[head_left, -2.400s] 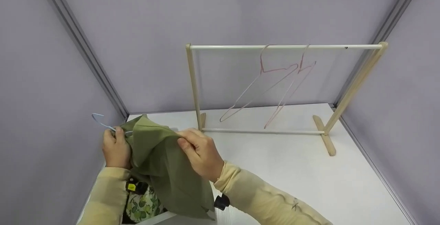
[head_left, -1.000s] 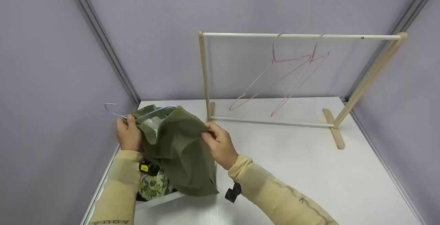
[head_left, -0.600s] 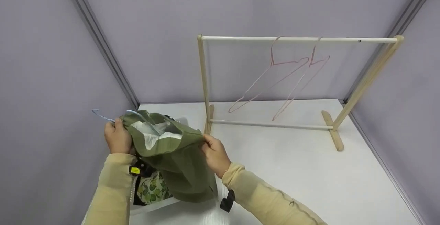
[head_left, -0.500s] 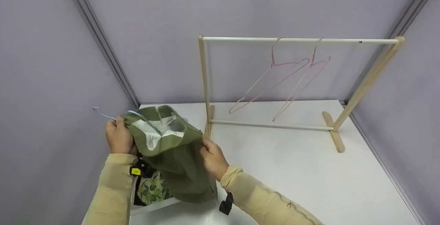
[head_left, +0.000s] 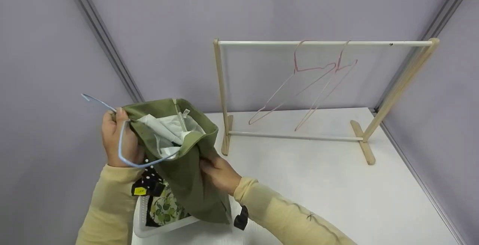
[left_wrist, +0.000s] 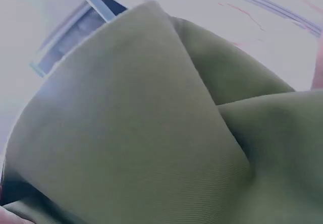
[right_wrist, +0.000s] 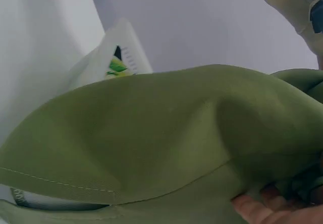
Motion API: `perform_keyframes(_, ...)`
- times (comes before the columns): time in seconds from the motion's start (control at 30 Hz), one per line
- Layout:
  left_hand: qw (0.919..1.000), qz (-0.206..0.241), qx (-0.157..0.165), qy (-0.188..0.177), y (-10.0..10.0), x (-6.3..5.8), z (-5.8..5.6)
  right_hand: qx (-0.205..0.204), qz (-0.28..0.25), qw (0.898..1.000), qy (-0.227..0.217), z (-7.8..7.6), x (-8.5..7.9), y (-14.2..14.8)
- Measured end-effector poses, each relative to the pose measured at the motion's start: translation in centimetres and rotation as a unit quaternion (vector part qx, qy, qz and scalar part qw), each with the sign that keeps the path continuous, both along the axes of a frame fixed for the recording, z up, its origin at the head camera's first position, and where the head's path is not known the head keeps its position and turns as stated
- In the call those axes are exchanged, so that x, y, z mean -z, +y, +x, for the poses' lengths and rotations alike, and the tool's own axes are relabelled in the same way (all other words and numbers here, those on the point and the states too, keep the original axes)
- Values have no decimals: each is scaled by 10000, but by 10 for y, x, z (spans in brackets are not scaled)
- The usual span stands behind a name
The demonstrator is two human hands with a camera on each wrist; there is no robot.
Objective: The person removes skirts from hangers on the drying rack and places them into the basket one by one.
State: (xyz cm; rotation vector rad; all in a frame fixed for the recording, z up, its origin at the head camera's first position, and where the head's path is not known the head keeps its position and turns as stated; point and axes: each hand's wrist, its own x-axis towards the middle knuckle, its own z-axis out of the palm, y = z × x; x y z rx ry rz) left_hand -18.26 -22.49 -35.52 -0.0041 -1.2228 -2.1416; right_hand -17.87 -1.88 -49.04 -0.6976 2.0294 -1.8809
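Observation:
An olive-green skirt with a white lining and a zip hangs between the hands, its waist opening tipped up. My left hand grips the waistband together with a light blue wire hanger. The hook sticks out to the upper left; one arm of the hanger loops in front of the hand, its end at the near waist edge. Below the waistband, my right hand grips the skirt's right side, fingers partly hidden in the folds. Green cloth fills most of both wrist views; a slit with stitching shows in the right one.
Under the skirt stands a white basket holding lemon-print cloth and black dotted cloth. A wooden rack with a white bar stands at the back right, bearing two pink hangers. Grey walls enclose the table.
The waist opening has turned towards the head view and shows more lining. The hanger's arm has swung out in front of the left hand. My right hand has shifted from the waistband down the skirt's side.

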Motion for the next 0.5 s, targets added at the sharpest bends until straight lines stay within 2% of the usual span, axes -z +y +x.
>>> perform_keyframes(0.07,9992,15,62,397,3,-13,5,-174,-181,9990,370,0,-5,-6)
perform_keyframes(0.13,9971,-117,27,757,6,-23,12,-115,-88,9959,892,1,-10,-12)
perform_keyframes(0.23,9927,-365,-151,1141,12,-32,21,185,521,9844,1672,3,-15,-20)
perform_keyframes(0.3,9897,-577,-244,1291,16,-35,24,261,888,9785,1843,3,-16,-26)
perform_keyframes(0.4,9858,-1016,-325,1298,20,-33,25,-146,1134,9801,1626,-2,-10,-34)
perform_keyframes(0.47,9833,-1380,-391,1119,22,-27,24,-535,1337,9825,1182,-6,-1,-37)
perform_keyframes(0.5,9823,-1549,-409,968,23,-23,24,-646,1704,9760,1192,-7,4,-37)
